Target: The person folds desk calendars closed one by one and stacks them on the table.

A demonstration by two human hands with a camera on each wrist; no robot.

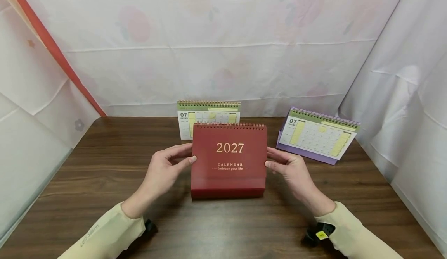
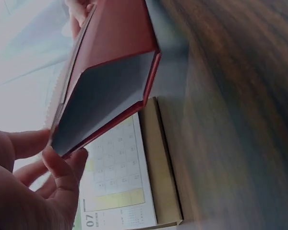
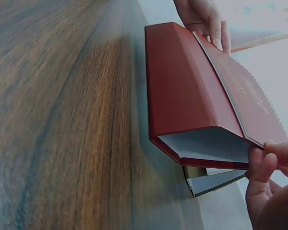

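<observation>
A red 2027 desk calendar [image 1: 228, 181], spiral-bound along its top edge, faces me upright at the middle of the table. My left hand [image 1: 162, 170] grips its left side, thumb at the front edge and fingers behind. On the opposite side my right hand [image 1: 295, 173] pinches the right edge in the same way. Both wrist views look into the hollow triangular stand of the red calendar [image 2: 117, 57], with its base close over the wood. Behind it stands a second desk calendar [image 1: 185, 125] on a tan base, open at page 07 and partly hidden.
At the right rear, a purple-based desk calendar [image 1: 317, 135] stands at an angle, also on page 07. The brown wooden table [image 1: 104, 166] reaches back to a pale patterned cloth [image 1: 223, 73], with more cloth on both sides.
</observation>
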